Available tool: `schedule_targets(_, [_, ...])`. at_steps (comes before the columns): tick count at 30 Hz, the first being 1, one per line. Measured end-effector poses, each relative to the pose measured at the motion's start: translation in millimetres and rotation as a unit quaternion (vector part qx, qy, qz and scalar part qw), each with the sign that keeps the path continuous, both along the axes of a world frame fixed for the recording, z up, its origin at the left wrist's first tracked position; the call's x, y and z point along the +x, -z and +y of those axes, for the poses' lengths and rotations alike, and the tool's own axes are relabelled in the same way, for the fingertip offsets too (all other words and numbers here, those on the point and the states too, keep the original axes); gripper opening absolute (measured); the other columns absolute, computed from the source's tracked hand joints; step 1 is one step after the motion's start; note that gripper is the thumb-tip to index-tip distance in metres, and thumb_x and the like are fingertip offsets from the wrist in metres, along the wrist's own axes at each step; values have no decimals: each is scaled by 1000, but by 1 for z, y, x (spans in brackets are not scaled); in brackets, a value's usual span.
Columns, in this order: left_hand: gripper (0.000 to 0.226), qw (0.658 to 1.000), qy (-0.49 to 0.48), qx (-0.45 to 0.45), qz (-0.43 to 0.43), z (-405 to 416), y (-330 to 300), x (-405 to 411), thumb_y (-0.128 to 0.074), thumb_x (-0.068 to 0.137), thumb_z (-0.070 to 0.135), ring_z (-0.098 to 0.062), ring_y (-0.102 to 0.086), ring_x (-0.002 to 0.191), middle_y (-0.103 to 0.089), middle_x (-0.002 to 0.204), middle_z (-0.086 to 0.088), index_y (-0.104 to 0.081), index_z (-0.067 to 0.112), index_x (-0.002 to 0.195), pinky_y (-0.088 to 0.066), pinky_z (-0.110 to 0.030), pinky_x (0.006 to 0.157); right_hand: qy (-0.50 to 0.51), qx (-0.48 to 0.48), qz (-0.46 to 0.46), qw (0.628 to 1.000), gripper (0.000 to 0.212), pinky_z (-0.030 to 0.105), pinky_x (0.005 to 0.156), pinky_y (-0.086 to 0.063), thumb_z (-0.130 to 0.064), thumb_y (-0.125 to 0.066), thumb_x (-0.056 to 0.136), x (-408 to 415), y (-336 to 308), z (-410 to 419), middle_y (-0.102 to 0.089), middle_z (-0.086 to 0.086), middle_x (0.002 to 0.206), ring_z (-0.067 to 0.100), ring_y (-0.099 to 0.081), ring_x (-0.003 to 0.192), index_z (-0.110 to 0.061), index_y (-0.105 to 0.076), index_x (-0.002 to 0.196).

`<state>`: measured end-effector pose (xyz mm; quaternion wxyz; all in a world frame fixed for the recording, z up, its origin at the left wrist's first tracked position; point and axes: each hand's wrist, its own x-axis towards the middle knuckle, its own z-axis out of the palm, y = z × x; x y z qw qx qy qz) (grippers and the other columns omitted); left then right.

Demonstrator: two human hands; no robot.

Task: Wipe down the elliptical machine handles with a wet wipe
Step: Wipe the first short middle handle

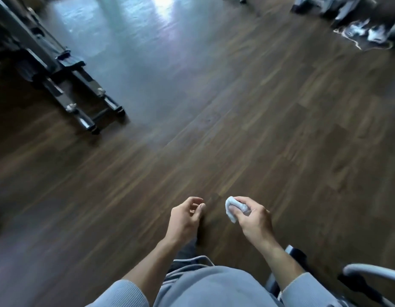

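My right hand (253, 220) grips a crumpled white wet wipe (233, 207) between its thumb and fingers, low in the middle of the view above the floor. A short way to its left, my left hand (185, 218) hangs with loosely curled fingers and holds nothing. At the bottom right corner a curved grey tube with a black section (369, 272) shows, part of a machine's frame or handle; I cannot tell which. Neither hand touches it.
Dark wood-look floor (236, 129) fills most of the view. A black and grey exercise machine with long rails (65, 85) stands at the upper left. More equipment and a pale patterned mat (365, 34) lie at the upper right. Glare marks the floor at the top.
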<state>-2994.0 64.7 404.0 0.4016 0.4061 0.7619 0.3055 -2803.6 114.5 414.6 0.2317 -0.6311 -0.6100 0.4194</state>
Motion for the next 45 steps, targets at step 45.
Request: schedule_targets(45, [7, 748, 656, 67, 77, 759, -30, 618, -64, 86, 31, -23, -64, 72, -55, 56, 8, -69, 28, 89, -47, -28, 66, 654, 19, 3, 756, 22, 24, 68, -48, -40, -69, 81, 496, -18, 516, -71, -9, 79, 7, -65, 76, -21, -71, 93])
